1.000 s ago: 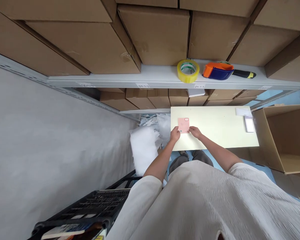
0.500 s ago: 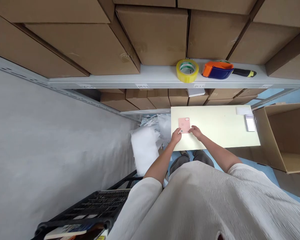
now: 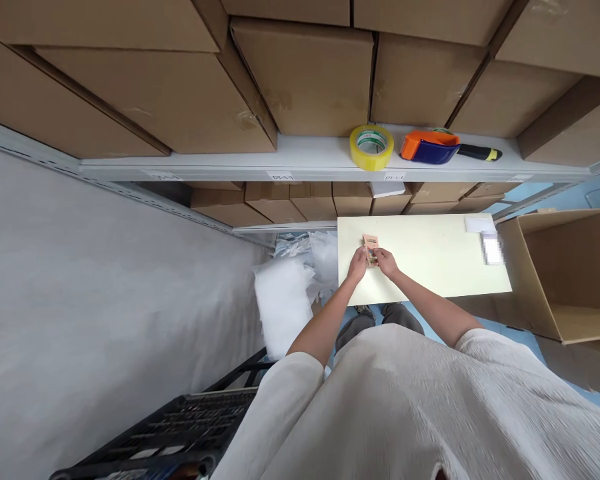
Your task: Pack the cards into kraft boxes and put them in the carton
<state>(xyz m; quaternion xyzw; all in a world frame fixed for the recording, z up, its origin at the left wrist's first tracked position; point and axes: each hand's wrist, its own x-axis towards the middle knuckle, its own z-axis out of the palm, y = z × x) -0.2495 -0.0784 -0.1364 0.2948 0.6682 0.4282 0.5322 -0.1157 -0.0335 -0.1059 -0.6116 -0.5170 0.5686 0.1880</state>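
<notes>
Over the left part of a pale yellow table (image 3: 430, 267), both my hands hold one small pink flat item (image 3: 371, 245), seen nearly edge-on and tilted up. My left hand (image 3: 357, 264) grips its left side with closed fingers. My right hand (image 3: 385, 262) pinches its right side. The item's near end is hidden behind my fingers.
A yellow tape roll (image 3: 371, 145) and an orange-blue tape dispenser (image 3: 430, 146) lie on the grey shelf (image 3: 305, 160) under cardboard boxes. An open cardboard box (image 3: 565, 273) stands right of the table. White plastic bags (image 3: 285, 300) lie left; a black wire cart (image 3: 180, 427) stands near left.
The pink item lay flat, showing its wide face; now it is turned up on edge between my hands, which have drawn closer together.
</notes>
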